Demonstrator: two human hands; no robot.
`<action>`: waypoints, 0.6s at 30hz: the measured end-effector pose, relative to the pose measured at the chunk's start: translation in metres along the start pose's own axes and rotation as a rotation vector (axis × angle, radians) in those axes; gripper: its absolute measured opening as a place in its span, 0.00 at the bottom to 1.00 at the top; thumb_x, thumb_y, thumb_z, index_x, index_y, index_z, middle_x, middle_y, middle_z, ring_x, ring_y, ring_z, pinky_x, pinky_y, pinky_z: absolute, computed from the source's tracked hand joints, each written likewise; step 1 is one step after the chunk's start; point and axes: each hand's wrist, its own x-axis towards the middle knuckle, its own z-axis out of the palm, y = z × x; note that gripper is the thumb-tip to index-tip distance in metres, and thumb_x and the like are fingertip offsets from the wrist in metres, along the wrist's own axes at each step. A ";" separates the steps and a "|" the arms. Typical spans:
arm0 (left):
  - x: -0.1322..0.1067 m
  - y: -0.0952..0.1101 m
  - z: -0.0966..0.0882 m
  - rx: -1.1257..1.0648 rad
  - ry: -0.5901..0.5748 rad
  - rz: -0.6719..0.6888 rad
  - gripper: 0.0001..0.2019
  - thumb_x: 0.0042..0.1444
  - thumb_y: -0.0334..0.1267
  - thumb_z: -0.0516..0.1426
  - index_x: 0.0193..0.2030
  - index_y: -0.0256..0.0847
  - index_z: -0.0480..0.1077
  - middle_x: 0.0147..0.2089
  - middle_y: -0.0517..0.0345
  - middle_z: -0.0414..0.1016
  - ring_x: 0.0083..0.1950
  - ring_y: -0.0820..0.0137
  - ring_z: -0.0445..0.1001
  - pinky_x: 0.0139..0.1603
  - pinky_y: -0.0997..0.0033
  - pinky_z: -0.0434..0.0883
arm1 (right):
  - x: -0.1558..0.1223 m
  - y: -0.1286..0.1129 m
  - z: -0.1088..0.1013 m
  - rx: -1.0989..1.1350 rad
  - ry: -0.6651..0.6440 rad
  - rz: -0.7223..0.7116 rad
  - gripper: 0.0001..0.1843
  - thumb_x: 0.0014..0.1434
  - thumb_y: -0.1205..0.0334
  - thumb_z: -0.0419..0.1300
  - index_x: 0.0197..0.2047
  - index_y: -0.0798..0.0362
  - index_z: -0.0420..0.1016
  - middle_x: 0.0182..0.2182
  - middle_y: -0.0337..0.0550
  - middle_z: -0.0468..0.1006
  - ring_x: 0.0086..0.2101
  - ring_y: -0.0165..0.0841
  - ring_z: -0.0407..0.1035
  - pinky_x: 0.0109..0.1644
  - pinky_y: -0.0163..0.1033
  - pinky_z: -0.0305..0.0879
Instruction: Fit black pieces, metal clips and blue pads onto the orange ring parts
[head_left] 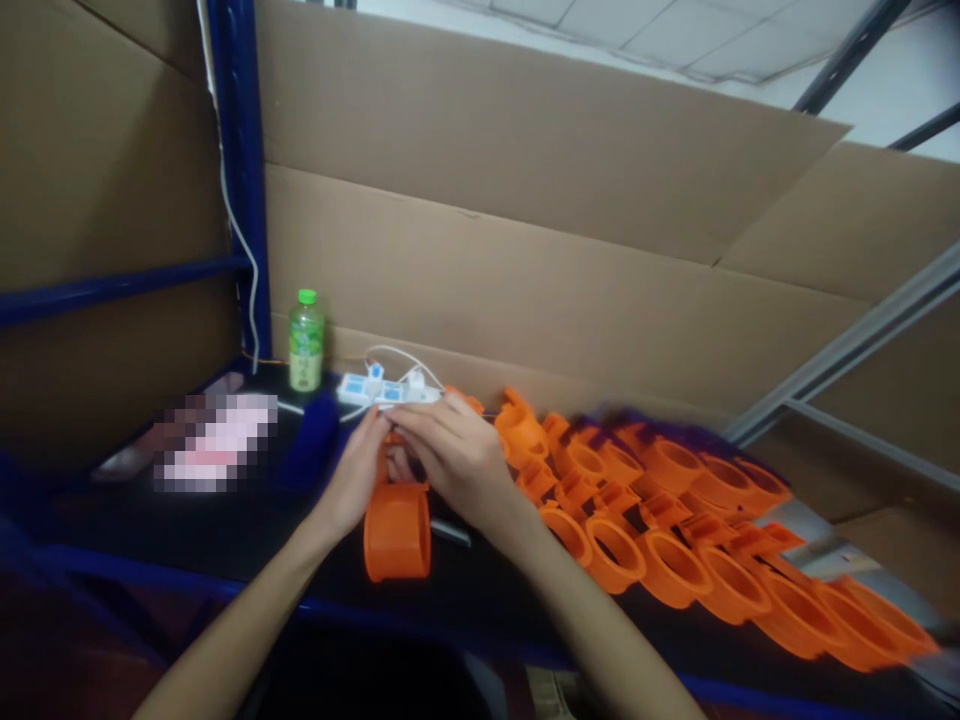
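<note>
An orange plastic part [397, 535] with a wide ring-shaped end hangs over the dark table, the ring toward me. My left hand [360, 478] grips its upper, narrower end from the left. From the right, my right hand [463, 458] closes over that same end, with its fingers bent around it. The fingertips of both hands meet at the top, where they partly hide the part; whether a small item sits between them I cannot tell. Just right of the ring, a slim grey object [452, 534] lies on the table, its kind unclear.
Rows of similar orange parts [679, 570] cover the table's right side. Behind my hands lies a white power strip [394, 390] with cables. A green-capped bottle [306, 345] stands back left, near a blue object [311, 440]. Cardboard panels [525, 260] wall the back.
</note>
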 end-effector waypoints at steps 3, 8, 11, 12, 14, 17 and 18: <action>0.000 0.013 -0.002 -0.128 0.120 0.006 0.19 0.59 0.53 0.59 0.36 0.36 0.72 0.26 0.58 0.76 0.23 0.72 0.74 0.26 0.75 0.71 | -0.002 0.004 -0.003 0.079 0.024 0.002 0.20 0.69 0.72 0.52 0.59 0.48 0.73 0.57 0.45 0.77 0.54 0.34 0.72 0.59 0.45 0.69; 0.003 0.032 -0.010 -0.306 0.216 0.074 0.19 0.61 0.51 0.56 0.38 0.34 0.76 0.26 0.55 0.76 0.22 0.75 0.71 0.26 0.78 0.71 | -0.015 0.035 0.011 0.019 -0.085 0.259 0.15 0.69 0.69 0.52 0.50 0.48 0.79 0.48 0.44 0.81 0.50 0.35 0.72 0.56 0.45 0.69; 0.004 0.035 -0.013 -0.385 0.200 0.070 0.17 0.61 0.49 0.56 0.41 0.35 0.76 0.27 0.55 0.76 0.24 0.75 0.71 0.27 0.77 0.73 | -0.024 0.050 0.030 -0.054 -0.433 0.278 0.13 0.68 0.68 0.55 0.48 0.51 0.80 0.46 0.46 0.81 0.48 0.36 0.71 0.55 0.44 0.66; 0.004 0.036 -0.013 -0.398 0.193 0.068 0.17 0.61 0.48 0.55 0.41 0.35 0.76 0.28 0.54 0.76 0.24 0.75 0.71 0.28 0.77 0.73 | -0.026 0.053 0.036 -0.087 -0.528 0.264 0.12 0.68 0.67 0.55 0.48 0.52 0.80 0.45 0.47 0.81 0.48 0.36 0.71 0.55 0.44 0.65; 0.004 0.035 -0.013 -0.415 0.190 0.076 0.17 0.61 0.47 0.55 0.41 0.35 0.76 0.28 0.55 0.76 0.24 0.74 0.72 0.27 0.77 0.73 | -0.032 0.054 0.046 -0.164 -0.641 0.251 0.11 0.68 0.66 0.56 0.47 0.55 0.80 0.43 0.49 0.81 0.48 0.37 0.71 0.56 0.44 0.63; 0.006 0.034 -0.012 -0.432 0.209 0.098 0.15 0.61 0.46 0.56 0.42 0.36 0.76 0.28 0.56 0.76 0.25 0.73 0.73 0.27 0.77 0.74 | -0.038 0.050 0.058 -0.233 -0.684 0.262 0.10 0.68 0.65 0.56 0.46 0.56 0.79 0.43 0.52 0.80 0.48 0.40 0.70 0.56 0.46 0.62; 0.006 0.034 -0.012 -0.433 0.217 0.102 0.15 0.61 0.46 0.56 0.42 0.36 0.76 0.28 0.56 0.76 0.25 0.73 0.74 0.27 0.76 0.74 | -0.040 0.049 0.062 -0.240 -0.685 0.263 0.10 0.68 0.65 0.56 0.47 0.56 0.79 0.43 0.53 0.80 0.49 0.41 0.70 0.56 0.46 0.61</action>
